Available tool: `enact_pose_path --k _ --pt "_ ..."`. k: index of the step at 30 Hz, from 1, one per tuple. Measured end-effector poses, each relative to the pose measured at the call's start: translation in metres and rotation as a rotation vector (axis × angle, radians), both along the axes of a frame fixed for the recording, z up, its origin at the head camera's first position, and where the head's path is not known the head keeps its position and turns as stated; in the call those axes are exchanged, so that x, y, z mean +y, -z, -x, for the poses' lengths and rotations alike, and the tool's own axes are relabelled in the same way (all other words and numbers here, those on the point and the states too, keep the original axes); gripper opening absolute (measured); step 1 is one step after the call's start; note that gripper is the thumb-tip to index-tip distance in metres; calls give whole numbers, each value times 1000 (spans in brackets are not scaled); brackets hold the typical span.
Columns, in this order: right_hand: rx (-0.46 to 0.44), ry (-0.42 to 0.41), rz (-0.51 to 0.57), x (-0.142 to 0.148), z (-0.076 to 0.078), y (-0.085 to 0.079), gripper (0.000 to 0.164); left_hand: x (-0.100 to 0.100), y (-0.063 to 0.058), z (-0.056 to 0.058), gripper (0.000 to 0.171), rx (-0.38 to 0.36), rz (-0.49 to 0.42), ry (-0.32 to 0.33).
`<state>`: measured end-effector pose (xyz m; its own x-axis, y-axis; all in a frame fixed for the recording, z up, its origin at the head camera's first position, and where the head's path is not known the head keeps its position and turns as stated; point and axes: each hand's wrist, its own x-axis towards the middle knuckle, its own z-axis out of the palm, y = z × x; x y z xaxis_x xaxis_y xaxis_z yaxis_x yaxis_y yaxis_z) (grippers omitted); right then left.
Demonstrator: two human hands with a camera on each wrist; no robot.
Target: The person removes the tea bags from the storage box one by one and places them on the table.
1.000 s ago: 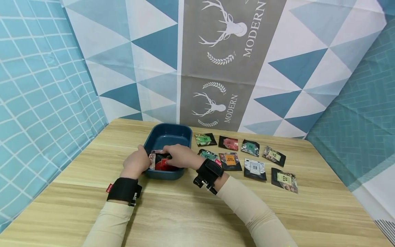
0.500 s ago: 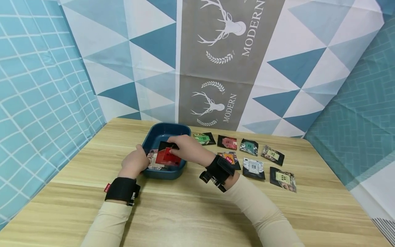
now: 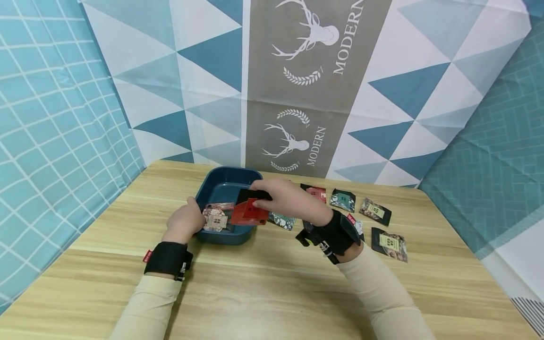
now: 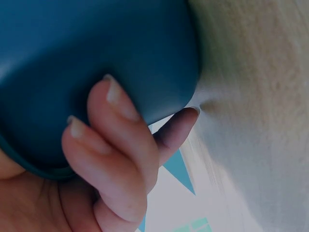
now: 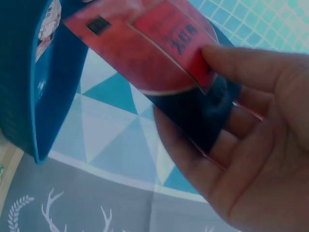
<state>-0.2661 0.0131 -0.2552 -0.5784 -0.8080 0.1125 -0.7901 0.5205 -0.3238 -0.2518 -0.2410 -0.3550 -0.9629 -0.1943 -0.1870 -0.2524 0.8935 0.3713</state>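
Observation:
My right hand (image 3: 289,198) pinches a red and black packet (image 3: 250,211) between thumb and fingers, above the right rim of a blue bin (image 3: 225,240). In the right wrist view the packet (image 5: 164,53) is tilted, its red printed face under the thumb. My left hand (image 3: 186,220) grips the bin's left wall; in the left wrist view its curled fingers (image 4: 120,145) press against the bin's outer side (image 4: 145,58). Inside the bin lies a packet with a beige label (image 3: 216,220).
Right of the bin, several packets lie on the wooden table (image 3: 263,293), among them a green-labelled one (image 3: 342,200), a yellow-labelled one (image 3: 376,211) and another at the near right (image 3: 389,243). My right arm covers some of them. Patterned cloth (image 3: 212,94) stands behind.
My right hand has lifted the red packet out of the bin's near part and moved right with it. More of the beige-labelled packet shows. The left hand stays at the bin's left side.

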Motion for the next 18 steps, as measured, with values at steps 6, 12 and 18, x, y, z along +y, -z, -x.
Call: enact_pose_path --k 6,12,18 --pt "-127 -80 -81 22 1 14 21 -1 0 1 68 1 10 -10" --pt "-261 -58 -143 35 12 40 13 -1 0 0 68 2 6 -10" --pt "-321 -66 -190 36 23 63 11 0 -1 1 69 6 16 -12"
